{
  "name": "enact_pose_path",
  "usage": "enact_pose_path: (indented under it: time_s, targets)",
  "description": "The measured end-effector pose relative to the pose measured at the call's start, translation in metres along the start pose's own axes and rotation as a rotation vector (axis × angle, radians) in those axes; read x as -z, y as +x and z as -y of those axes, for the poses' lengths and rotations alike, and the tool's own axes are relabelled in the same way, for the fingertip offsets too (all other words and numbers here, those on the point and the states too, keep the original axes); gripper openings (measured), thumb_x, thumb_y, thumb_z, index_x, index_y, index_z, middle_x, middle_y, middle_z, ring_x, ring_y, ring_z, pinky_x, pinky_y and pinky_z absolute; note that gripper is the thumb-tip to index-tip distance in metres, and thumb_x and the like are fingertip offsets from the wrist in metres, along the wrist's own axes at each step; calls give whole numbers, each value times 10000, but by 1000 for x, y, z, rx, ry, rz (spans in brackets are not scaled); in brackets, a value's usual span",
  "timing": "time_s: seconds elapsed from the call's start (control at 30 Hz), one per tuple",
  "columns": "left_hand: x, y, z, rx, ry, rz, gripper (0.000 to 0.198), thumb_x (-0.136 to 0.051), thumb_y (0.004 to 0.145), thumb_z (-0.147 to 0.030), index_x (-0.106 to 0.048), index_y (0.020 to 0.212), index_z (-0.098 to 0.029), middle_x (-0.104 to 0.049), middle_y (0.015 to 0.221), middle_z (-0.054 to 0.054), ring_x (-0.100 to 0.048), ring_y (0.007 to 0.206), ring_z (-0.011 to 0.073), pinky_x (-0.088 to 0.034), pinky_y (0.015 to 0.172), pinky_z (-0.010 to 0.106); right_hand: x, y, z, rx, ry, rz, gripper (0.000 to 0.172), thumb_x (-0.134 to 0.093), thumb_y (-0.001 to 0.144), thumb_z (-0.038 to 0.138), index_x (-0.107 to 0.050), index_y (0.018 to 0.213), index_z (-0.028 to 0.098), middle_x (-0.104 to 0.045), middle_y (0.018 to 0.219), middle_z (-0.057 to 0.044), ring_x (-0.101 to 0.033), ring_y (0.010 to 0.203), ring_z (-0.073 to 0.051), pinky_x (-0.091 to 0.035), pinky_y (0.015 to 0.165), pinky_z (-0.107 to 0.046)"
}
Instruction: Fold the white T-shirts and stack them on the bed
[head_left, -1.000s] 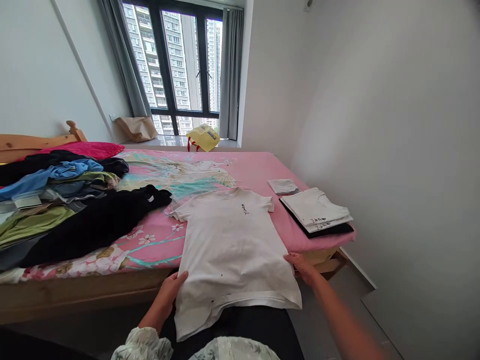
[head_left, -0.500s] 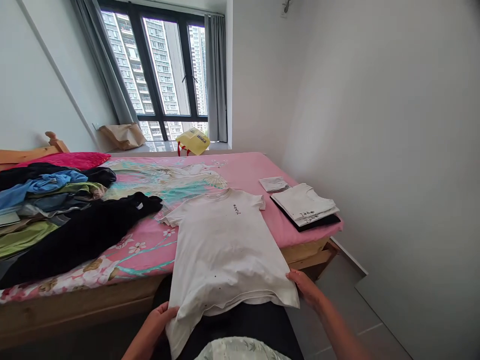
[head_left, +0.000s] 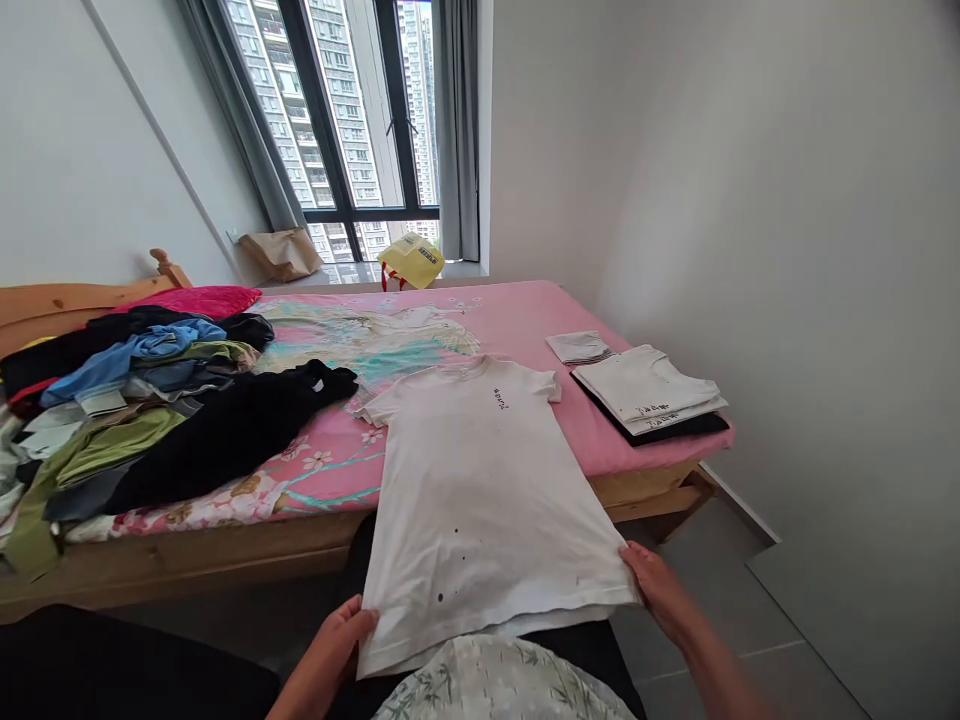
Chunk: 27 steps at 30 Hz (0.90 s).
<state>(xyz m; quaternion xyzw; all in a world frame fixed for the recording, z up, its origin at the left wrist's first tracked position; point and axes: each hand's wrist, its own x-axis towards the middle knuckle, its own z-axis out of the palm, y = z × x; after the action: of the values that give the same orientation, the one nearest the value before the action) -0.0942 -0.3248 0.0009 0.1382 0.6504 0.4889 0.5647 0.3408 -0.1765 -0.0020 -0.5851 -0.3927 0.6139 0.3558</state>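
white t-shirt (head_left: 487, 490) centre frame, collar up on bed (head_left: 525, 315), hem hanging off at bottom. left hand (head_left: 330, 650), right hand (head_left: 656, 590) each grip a hem corner, equally near; long axis runs straight up-frame.

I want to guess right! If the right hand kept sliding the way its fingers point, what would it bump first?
The white T-shirt, whose hem corner the right hand grips; beyond it, probably the wooden bed edge.

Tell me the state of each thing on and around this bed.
white T-shirt, spread flat, hem overhanging
left hand, gripping its lower left corner
right hand, gripping its lower right corner
shirt stack, folded
clothes pile, unfolded, heaped
curtains, drawn open
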Motion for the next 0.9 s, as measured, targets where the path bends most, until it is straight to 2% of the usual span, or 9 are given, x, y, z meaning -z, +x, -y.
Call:
enact_pose_path:
  time_s: [0.1,0.2,0.27,0.43,0.53,0.6,0.73,0.8,0.9]
  targets:
    - [1,-8,6,-24,68,-59,302,-717,539,-319,-531,736,-186,-521,510,-67,-464,422,81,-351,401,181,0,1,-8,28,9,-23,363,-612,663,505,-575,810,176,-600,660,3,-496,552,-117,-378,495,-209]
    - [1,-19,14,-48,221,-81,357,-700,577,-451,-522,745,-190,-455,462,-88,-368,348,56,-291,342,170,5,-4,-14,-61,-45,-2,389,-622,673,529,-583,827,174,-535,575,28,-427,482,-96,-344,443,-203]
    - [2,-26,17,-73,272,-60,412,-713,556,-494,-528,755,-185,-456,464,-88,-346,330,45,-284,333,169,11,-10,-15,-123,-70,47,397,-643,672,527,-588,849,176,-528,585,32,-432,499,-94,-381,462,-206]
    - [13,-31,13,-57,262,-104,557,-775,472,-463,-550,895,-178,-505,541,-71,-433,395,65,-334,352,171,21,-18,-22,-86,-11,70,385,-676,659,492,-568,858,180,-548,706,20,-482,613,-105,-493,588,-256]
    - [20,-31,12,-122,202,-131,728,-761,500,-452,-473,1131,-229,-489,569,-92,-426,403,71,-345,354,177,20,-15,-31,-58,34,-6,422,-679,650,488,-527,917,198,-541,704,29,-489,590,-105,-506,588,-278]
    - [22,-32,14,-162,206,-121,746,-735,541,-463,-457,1198,-245,-486,587,-88,-431,423,72,-342,364,174,18,-14,-36,-53,44,-57,484,-676,646,488,-488,1003,220,-553,699,33,-504,576,-112,-512,586,-297]
    - [23,-35,18,-152,377,-78,626,-676,583,-544,-632,1079,-165,-568,623,-25,-500,521,96,-379,430,188,13,-21,-35,0,-6,-25,611,-629,676,488,-420,1201,256,-603,740,18,-553,634,-138,-509,594,-292]
    - [24,-35,17,-157,490,-68,625,-661,589,-565,-665,1059,-153,-606,606,-4,-546,559,132,-418,465,213,12,-26,-31,36,-26,17,713,-604,694,468,-325,1327,292,-623,781,20,-566,662,-141,-504,600,-281]
    - [25,-33,13,-219,604,-42,589,-699,558,-518,-686,1044,-184,-710,806,43,-636,770,219,-512,640,285,13,-31,-29,61,-28,81,771,-590,698,399,-258,1390,322,-638,898,15,-577,717,-148,-508,605,-277]
